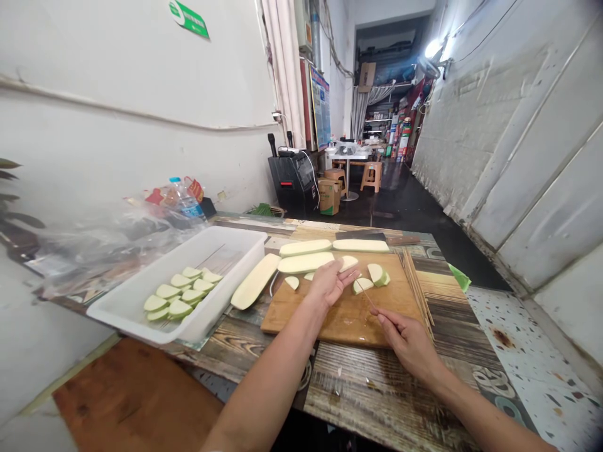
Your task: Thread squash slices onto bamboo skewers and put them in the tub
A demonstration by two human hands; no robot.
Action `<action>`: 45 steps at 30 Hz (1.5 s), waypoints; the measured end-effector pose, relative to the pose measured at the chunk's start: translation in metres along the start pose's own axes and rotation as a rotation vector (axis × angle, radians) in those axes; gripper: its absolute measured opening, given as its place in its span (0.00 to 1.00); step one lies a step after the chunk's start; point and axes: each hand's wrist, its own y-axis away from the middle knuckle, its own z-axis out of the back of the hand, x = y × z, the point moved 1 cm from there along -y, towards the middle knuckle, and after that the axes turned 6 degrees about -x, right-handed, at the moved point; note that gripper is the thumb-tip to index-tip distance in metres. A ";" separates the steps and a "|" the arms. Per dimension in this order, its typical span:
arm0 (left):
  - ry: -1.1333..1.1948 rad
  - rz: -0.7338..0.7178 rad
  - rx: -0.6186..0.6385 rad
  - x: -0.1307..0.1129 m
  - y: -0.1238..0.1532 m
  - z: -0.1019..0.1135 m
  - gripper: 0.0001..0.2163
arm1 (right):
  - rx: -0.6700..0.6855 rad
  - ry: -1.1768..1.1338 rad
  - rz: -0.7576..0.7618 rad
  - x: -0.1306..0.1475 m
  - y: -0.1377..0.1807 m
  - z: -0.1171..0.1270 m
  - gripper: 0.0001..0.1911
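My right hand (406, 339) pinches a thin bamboo skewer (367, 294), which points up and left toward my other fingertips. My left hand (330, 282) is palm up over the wooden cutting board (343, 326), its fingers stretched out. Just behind it is a pale zucchini slice (347, 262); whether they touch I cannot tell. Several green-skinned pieces lie on the board, including a cut chunk (377, 274) and a slice (362, 286). Long zucchini halves (305, 262) lie along the board's far side, and another half (255, 282) rests left of it.
At left, a white plastic tub (249, 242) holds zucchini slices (181, 295) on skewers. Loose skewers (417, 289) lie along the board's right edge. A knife (400, 240) lies behind the halves. Plastic bags (108, 245) and a water bottle (188, 201) stand beyond the tub.
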 end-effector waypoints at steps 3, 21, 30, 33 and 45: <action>0.002 -0.005 0.010 0.001 0.000 0.000 0.02 | -0.002 -0.023 -0.012 0.001 0.000 0.000 0.20; -0.016 0.037 -0.002 0.001 0.004 -0.004 0.03 | 0.202 -0.640 -0.524 0.014 0.002 -0.005 0.21; -0.003 0.050 0.030 -0.001 0.005 -0.005 0.02 | 0.234 -0.802 -0.576 0.014 -0.002 -0.001 0.19; 0.000 0.042 0.037 0.000 0.006 -0.006 0.01 | 0.152 -0.645 -0.512 0.016 -0.003 -0.003 0.23; -0.011 0.001 0.075 0.004 0.013 -0.010 0.02 | -0.030 -0.264 -0.230 0.011 -0.006 -0.008 0.20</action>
